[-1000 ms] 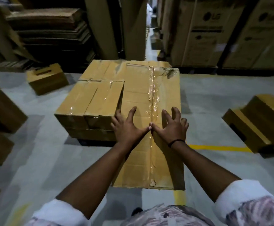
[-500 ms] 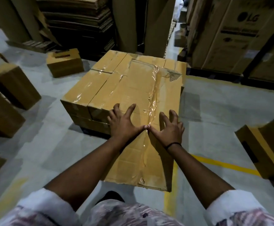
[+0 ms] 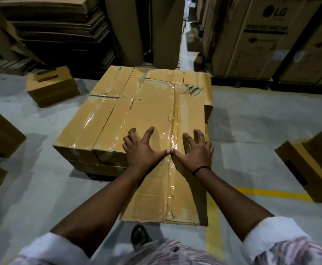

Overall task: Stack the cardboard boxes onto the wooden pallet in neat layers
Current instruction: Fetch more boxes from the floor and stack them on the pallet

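Head view, pallet hidden under boxes [image 3: 102, 119], loose boxes [image 3: 309, 165] cropped

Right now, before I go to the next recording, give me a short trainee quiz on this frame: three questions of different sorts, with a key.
1. True or false: the left hand and right hand lie spread and palm-down on the long box, thumbs touching.
2. Multiple choice: the near end of the long box is (A) flush with the stack, (B) sticking out past the stack toward the person, (C) resting on the floor.
3. Short answer: which wrist wears the dark band?

Key: 1 true; 2 B; 3 the right wrist.
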